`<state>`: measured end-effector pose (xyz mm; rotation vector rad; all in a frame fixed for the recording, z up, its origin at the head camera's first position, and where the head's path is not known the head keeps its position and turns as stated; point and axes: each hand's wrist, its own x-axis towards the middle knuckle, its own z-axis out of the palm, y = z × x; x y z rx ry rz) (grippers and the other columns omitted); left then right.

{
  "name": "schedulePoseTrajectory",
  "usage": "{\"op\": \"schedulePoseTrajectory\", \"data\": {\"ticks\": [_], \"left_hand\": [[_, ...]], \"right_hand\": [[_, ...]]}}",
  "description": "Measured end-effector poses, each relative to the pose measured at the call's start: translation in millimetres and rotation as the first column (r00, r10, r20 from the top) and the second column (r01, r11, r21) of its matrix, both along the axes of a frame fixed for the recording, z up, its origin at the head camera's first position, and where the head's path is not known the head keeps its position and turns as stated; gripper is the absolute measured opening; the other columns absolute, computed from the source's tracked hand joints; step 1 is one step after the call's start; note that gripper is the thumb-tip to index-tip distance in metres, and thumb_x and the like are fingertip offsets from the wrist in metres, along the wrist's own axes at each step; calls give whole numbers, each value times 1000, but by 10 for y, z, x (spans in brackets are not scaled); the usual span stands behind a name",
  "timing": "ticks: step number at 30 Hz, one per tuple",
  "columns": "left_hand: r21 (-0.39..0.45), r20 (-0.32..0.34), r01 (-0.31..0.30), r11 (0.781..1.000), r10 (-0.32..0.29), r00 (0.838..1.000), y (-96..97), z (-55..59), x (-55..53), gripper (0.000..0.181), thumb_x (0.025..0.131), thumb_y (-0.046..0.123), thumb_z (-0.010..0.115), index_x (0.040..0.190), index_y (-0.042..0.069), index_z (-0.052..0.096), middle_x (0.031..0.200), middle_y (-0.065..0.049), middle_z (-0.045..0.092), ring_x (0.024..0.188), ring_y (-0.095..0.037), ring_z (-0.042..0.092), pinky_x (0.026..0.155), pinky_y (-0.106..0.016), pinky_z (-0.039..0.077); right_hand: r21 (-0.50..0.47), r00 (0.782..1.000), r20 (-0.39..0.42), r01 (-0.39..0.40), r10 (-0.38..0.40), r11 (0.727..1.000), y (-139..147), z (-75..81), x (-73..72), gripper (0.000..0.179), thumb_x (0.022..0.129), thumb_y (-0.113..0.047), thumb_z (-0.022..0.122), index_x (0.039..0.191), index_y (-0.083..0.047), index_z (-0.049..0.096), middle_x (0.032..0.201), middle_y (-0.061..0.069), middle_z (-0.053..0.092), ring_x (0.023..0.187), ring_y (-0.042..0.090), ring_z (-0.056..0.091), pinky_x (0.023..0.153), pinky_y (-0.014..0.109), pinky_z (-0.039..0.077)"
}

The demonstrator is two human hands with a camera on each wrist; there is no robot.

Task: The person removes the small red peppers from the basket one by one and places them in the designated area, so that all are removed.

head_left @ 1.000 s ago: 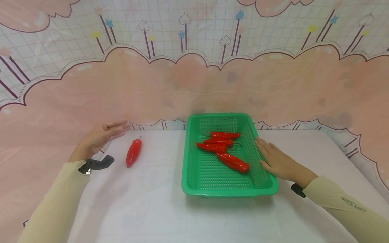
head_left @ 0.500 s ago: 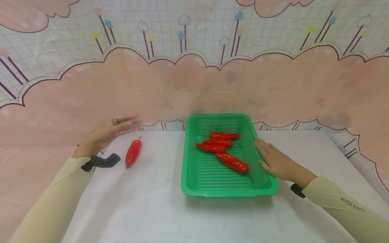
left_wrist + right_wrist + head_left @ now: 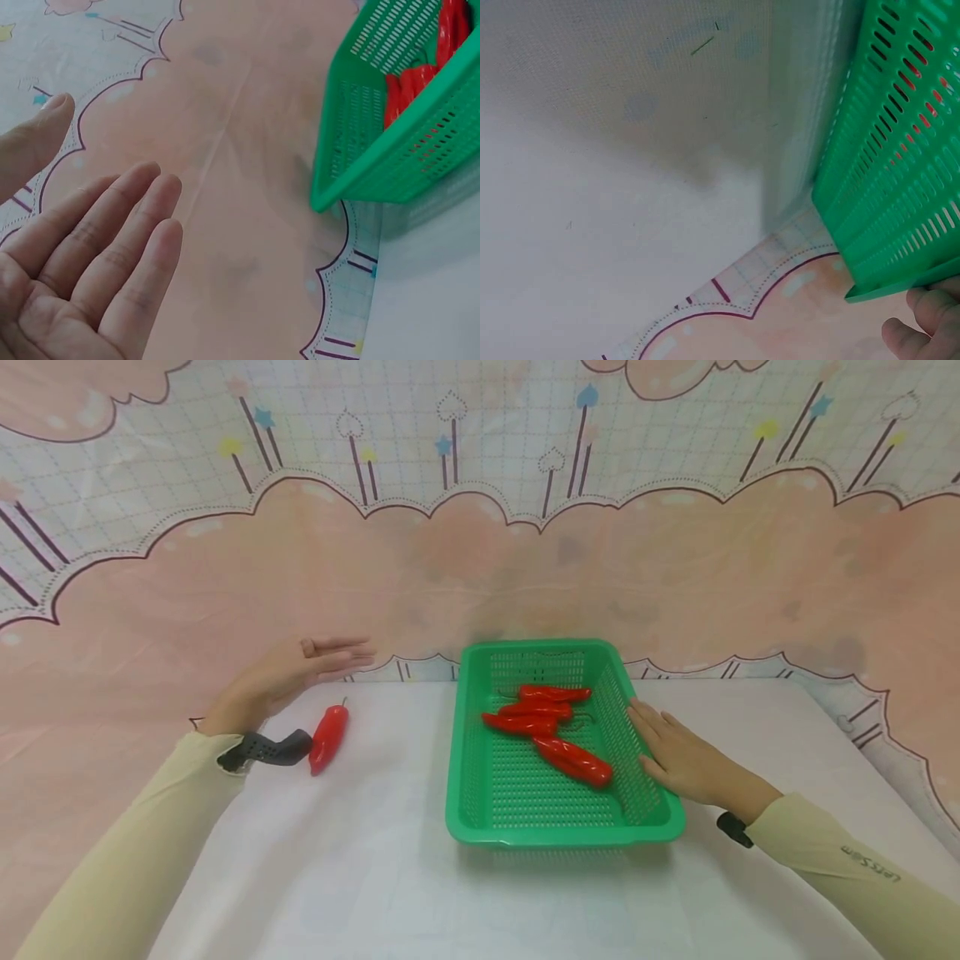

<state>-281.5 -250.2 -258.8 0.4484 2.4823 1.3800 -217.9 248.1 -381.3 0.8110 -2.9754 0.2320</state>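
Note:
My left hand is raised in the air on the left, fingers extended and nothing in them. In the left wrist view its palm shows, with the thumb spread away. Just below it, a red chili pepper lies on the white table, stem pointing away from me. The green plastic basket stands right of the middle. Inside are several red peppers, most of them bunched toward the back. My right hand rests on the basket's right rim with its fingers fairly straight; in the right wrist view its fingertips are at the rim.
The white table ends at the back against a pink and white patterned cloth. Dark straps sit on both wrists, and the left one overlaps the edge of the loose pepper in the head view.
My left hand has moved to the right and slightly upward, past the loose pepper's far end. The right hand, the basket and the peppers stay where they were.

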Motion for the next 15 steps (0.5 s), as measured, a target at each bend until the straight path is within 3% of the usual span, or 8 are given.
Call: {"op": "schedulePoseTrajectory", "data": {"ticks": [6,15], "left_hand": [[-9,-14,41,999,-42,999,168,17,-73,46,92,32,59,135,18,52,139,-3,52,128,-22,51,113,-57,25],[-19,9,98,995,-98,995,387,16,-182,50,91,35,60,136,16,51,138,-1,54,133,-21,45,113,-48,29]], "right_hand": [[0,1000,-10,7,-7,1000,1,-31,-19,64,93,-22,45,144,8,22,153,25,20,140,42,22,112,58,23],[10,1000,-2,5,-5,1000,13,-41,-21,64,94,-22,44,144,9,21,153,25,19,140,42,21,112,58,23]]}}
